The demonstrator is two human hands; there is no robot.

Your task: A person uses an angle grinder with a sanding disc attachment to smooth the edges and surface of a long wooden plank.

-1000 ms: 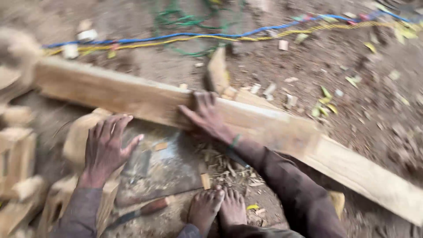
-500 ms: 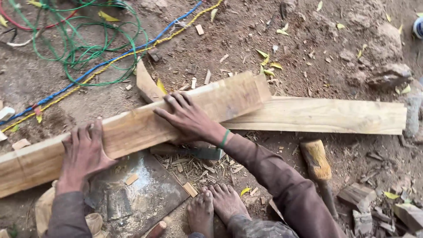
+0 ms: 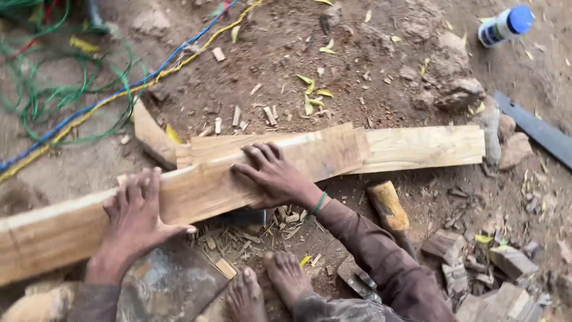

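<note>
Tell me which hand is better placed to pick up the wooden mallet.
Probably the right hand: it lies flat on the plank, nearer the mallet. The left hand rests farther away.

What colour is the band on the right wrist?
Green: the band sits just behind the right hand, seen clearly in the head view.

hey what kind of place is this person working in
Most likely an open-air woodworking spot on bare ground. Both hands, left hand and right hand, press on a rough wooden plank, with wood chips and a wooden mallet on the dirt.
</note>
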